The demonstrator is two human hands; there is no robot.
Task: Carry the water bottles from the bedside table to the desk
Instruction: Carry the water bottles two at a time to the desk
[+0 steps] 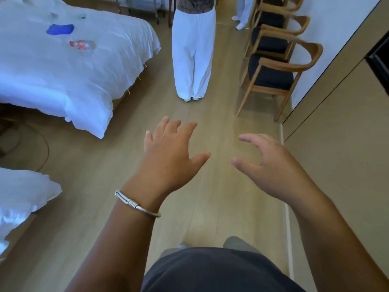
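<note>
Both my hands are held out in front of me over the wooden floor, and neither holds anything. My left hand [170, 148], with a silver bangle on its wrist, has its fingers spread and relaxed. My right hand [267, 163] has loosely curved fingers. A clear water bottle [83, 45] with a red label lies on the white bed at the upper left, far from both hands. No bedside table or desk surface is in view.
A white bed [63, 70] fills the upper left and another bed corner [19, 199] sits at the left edge. A person in white trousers [192, 57] stands ahead. Wooden chairs [273, 76] line the right wall beside a beige cabinet [341, 154]. A blue item [60, 29] lies on the bed.
</note>
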